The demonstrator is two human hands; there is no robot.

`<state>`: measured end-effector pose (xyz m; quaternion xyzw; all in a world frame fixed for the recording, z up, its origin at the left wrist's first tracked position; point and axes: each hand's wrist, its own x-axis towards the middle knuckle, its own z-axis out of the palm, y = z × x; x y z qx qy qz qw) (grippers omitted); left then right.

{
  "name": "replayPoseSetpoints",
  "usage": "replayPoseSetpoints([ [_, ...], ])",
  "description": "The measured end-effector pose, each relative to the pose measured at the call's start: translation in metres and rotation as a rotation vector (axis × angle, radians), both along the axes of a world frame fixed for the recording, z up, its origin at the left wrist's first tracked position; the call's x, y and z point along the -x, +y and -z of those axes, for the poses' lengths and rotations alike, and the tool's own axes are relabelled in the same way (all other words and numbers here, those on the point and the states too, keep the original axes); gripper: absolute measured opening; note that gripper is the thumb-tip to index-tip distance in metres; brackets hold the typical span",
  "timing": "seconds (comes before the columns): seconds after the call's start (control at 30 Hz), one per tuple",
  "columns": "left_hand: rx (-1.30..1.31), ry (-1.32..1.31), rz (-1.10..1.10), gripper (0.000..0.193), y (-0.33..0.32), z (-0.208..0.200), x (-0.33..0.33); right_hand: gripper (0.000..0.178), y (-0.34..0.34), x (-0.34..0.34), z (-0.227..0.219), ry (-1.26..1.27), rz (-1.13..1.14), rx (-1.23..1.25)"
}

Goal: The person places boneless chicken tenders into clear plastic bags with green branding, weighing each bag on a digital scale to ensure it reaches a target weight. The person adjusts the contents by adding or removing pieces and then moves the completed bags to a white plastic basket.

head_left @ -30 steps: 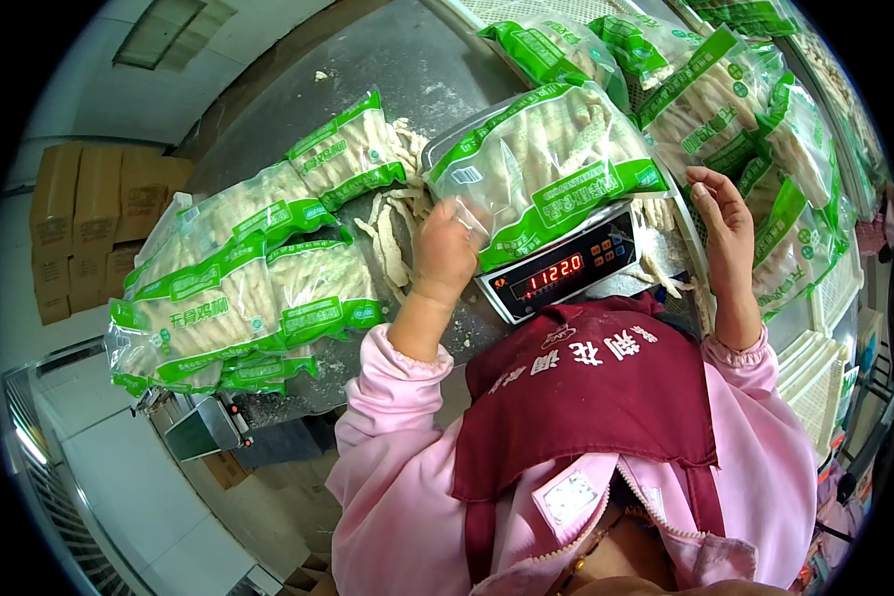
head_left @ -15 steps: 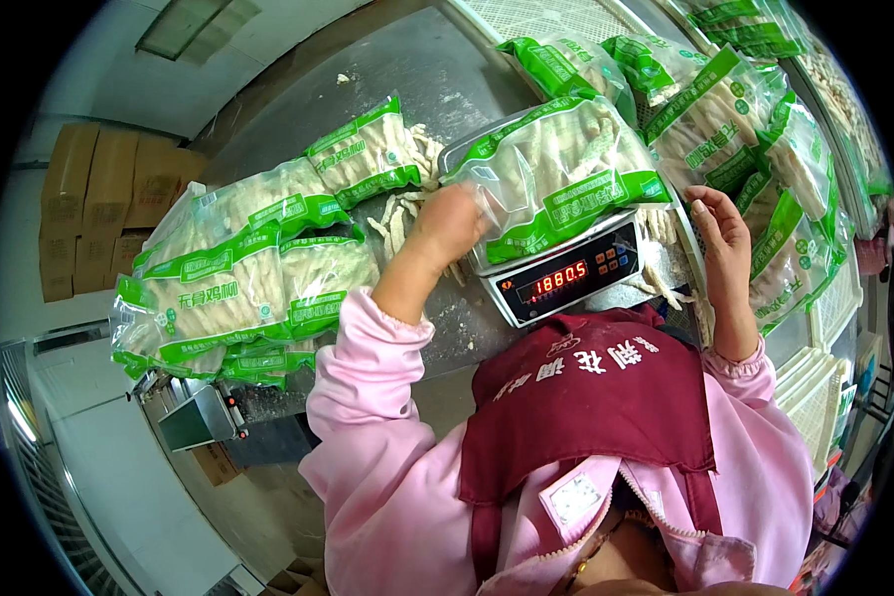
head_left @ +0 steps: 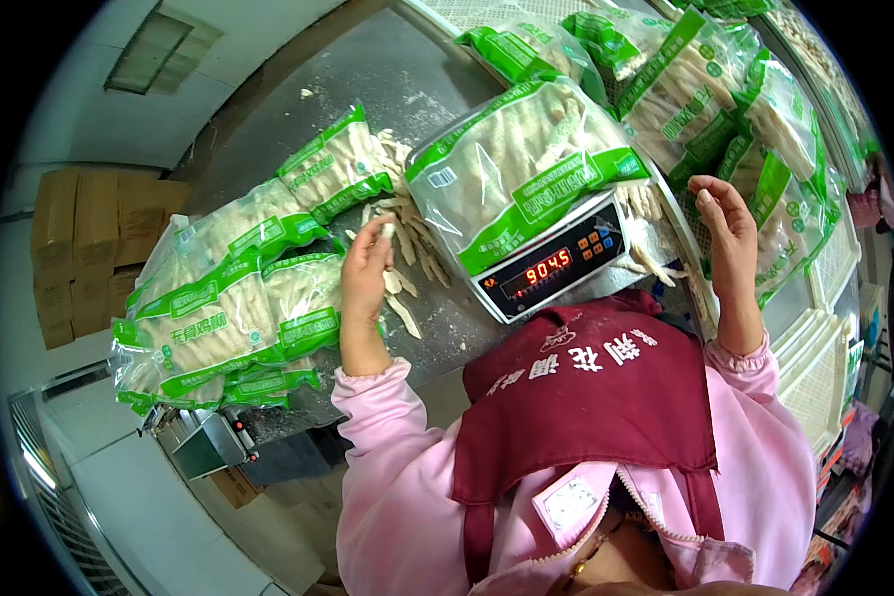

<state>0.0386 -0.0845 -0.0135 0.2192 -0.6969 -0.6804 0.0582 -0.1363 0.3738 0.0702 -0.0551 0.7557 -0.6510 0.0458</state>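
Observation:
A clear bag with green bands (head_left: 526, 164), packed with pale strips, lies on a digital scale (head_left: 556, 268) whose red display is lit. My left hand (head_left: 366, 273) is left of the scale, over loose pale strips (head_left: 422, 248). Its fingers are pinched, with a small white piece showing at the tips. On the other side, my right hand (head_left: 730, 228) is raised by the scale's right edge, apart from the bag. Its fingers are curled toward the thumb; whether anything is between them is too small to tell.
Several filled bags (head_left: 228, 298) are piled at the left of the metal table (head_left: 368, 70). More filled bags (head_left: 685, 109) lie at the right on white mesh trays (head_left: 800, 387). Brown cartons (head_left: 84, 248) stand stacked at the far left.
My left hand has let go of the bag's left side and moved left over the loose strips. The scale's reading has changed. My right hand has hardly moved.

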Motion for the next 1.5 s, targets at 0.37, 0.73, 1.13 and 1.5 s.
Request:
replayPoseSetpoints([
  [0.37, 0.237, -0.087, -0.187, 0.037, 0.022, 0.047, -0.019, 0.021, -0.018, 0.002, 0.002, -0.010, -0.070, -0.011],
  [0.73, 0.949, -0.157, -0.418, 0.065, 0.035, 0.112, -0.031, 0.020, -0.036, 0.011, 0.001, -0.021, -0.128, -0.024],
  [1.13, 0.851, -0.162, -0.498, 0.067, 0.025, 0.088, 0.024, 0.017, -0.167, 0.026, -0.039, 0.337, -0.564, -0.217],
  [1.5, 0.580, 0.358, -0.391, 0.042, 0.126, -0.003, 0.008, 0.037, -0.320, 0.083, 0.008, 0.570, -1.145, -0.783],
])
